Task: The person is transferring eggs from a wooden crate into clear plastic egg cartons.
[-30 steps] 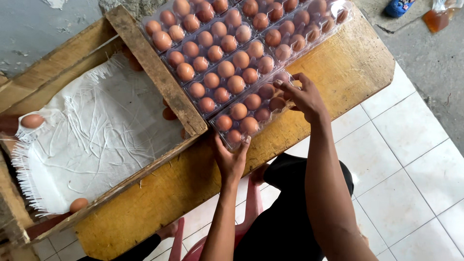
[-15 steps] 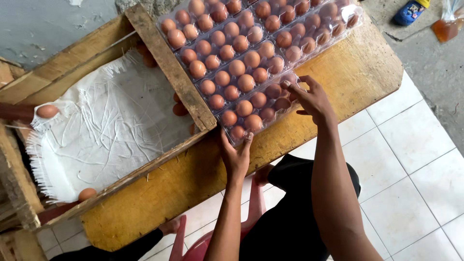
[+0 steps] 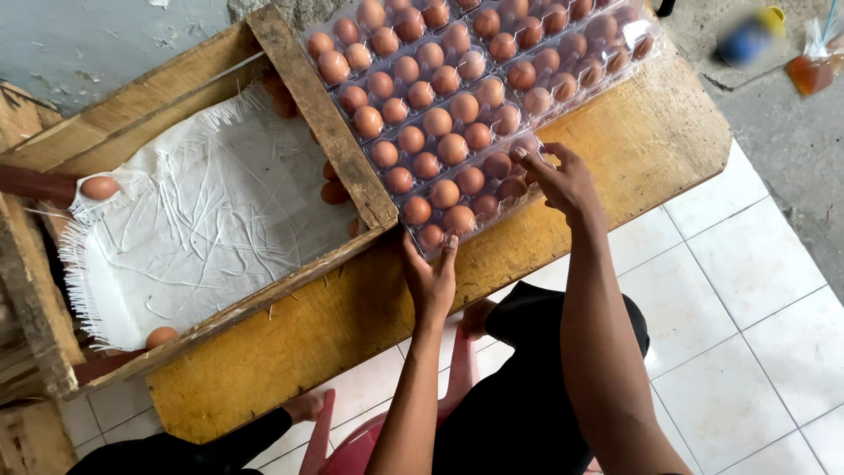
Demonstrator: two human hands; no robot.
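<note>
A clear plastic carton of brown eggs point(image 3: 440, 149) lies across a wooden plank point(image 3: 325, 123) and a yellow wooden board point(image 3: 633, 149). My left hand point(image 3: 431, 274) grips the carton's near corner, fingers up against its edge. My right hand point(image 3: 563, 180) pinches the carton's near right edge, fingertips on the lid beside the last eggs. A second carton of eggs point(image 3: 571, 48) lies close behind it to the right.
Left of the plank is a wooden box lined with frayed white cloth point(image 3: 193, 237), with loose eggs point(image 3: 99, 187) at its edges. A red plastic stool point(image 3: 352, 449) and white floor tiles point(image 3: 747, 334) are below. An orange bag point(image 3: 809, 72) lies at the far right.
Both hands stay at the near end of the carton. My right fingers have shifted slightly along its edge, and the view has drifted a little.
</note>
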